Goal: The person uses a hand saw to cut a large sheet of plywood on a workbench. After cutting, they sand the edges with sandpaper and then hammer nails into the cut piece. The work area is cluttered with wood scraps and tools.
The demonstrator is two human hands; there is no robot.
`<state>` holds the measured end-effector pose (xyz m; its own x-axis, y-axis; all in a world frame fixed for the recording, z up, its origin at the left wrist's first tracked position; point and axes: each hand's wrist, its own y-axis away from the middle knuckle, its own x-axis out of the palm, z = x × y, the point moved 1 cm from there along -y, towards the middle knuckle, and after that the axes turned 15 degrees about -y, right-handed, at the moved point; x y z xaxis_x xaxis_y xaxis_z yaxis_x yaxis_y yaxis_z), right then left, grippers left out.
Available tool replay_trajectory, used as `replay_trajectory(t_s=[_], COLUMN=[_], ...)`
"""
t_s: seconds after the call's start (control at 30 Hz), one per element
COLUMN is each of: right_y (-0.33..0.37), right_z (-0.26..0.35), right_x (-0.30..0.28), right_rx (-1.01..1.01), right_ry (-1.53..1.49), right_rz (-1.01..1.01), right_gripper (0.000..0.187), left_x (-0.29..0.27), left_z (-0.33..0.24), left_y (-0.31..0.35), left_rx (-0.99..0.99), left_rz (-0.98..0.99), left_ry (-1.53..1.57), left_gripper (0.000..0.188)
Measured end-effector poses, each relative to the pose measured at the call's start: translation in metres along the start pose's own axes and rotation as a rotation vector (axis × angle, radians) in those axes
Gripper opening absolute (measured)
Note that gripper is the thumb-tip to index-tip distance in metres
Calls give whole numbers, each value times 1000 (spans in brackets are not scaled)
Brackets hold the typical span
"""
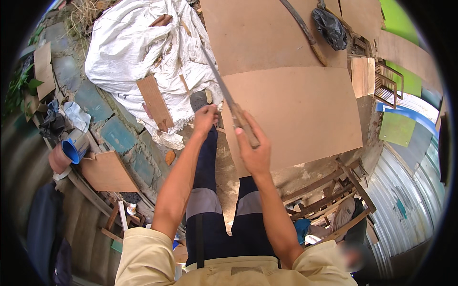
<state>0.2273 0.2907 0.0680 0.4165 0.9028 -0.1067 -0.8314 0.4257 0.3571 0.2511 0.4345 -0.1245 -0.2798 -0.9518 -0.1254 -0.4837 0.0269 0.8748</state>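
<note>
My right hand [254,148] is wrapped round the wooden handle of a machete [221,82]. Its long, narrow blade points away and to the left, over the edge of a brown board [296,114]. Left of the blade, my left hand [206,118] is closed in front of my dark clog [198,100]. A small pale piece of wood [208,97] sticks up beyond its fingers and appears to be in its grip; the fingers partly hide it. The machete and my left hand are apart.
A white sheet [129,52] with a brown wood strip [155,102] lies far left. On the far board rest a curved blade with a wooden handle [315,47] and a black plastic bag [329,28]. Wooden frames [329,190] stand right; a person [353,257] is at lower right.
</note>
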Motion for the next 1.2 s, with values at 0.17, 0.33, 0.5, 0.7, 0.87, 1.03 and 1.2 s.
replay_trajectory(t_s=[0.17,0.33,0.5,0.7,0.87,1.03,1.2], right_y=[32,66,80,76,56,27,55], right_z=[30,57,72,88,15,4,10], right_x=[-41,-53,-44,-32,-8,12,-2], right_rx=[410,524,572,636,155,466,396], right_ry=[-76,-44,-36,-57,176,71,20], right_rz=[-64,-40,-36,-82,-2,-82,-118], right_gripper=[46,47,48,48,48,48,48], left_x=[7,9,4,7,5,7,11], left_z=[8,0,1,-9,-3,-5,-16], left_y=[2,7,7,17,16,16,30], left_rx=[63,15,70,291,389,398,376], left_rz=[44,67,122,-21,-137,-151,-168], left_ry=[-144,-145,-126,-510,-587,-605,-564], left_gripper=[32,25,22,17,17,18,18])
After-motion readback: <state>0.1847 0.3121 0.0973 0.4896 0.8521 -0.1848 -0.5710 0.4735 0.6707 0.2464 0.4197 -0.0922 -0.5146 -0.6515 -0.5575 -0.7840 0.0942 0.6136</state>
